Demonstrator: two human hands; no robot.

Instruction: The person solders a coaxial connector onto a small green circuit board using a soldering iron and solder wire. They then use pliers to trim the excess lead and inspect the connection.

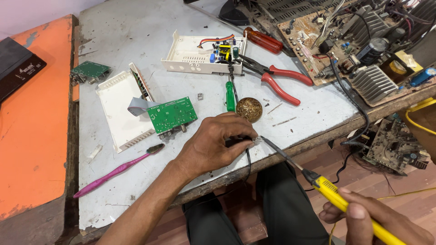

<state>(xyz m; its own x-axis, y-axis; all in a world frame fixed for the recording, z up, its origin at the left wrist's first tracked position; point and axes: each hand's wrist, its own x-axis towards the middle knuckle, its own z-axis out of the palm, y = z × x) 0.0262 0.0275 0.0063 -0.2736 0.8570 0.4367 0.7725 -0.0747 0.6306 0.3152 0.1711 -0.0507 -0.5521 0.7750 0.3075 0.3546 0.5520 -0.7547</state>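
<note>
Scuffed grey worktop [136,31] carries boards and pliers [277,77]; at its near edge the left hand [213,145] pinches a small part with black wire to steady it; the right hand [377,218], fingers clenched, angles the yellow soldering iron [331,193] toward it.

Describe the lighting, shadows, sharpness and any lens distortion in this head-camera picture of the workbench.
Head view: soft, even light, with only faint shadows under the left hand and pliers; no strong glare on the grey table; the green circuit board is sharp, the right hand with the yellow soldering iron slightly softer; wide-angle bending stretches the edges.
</note>
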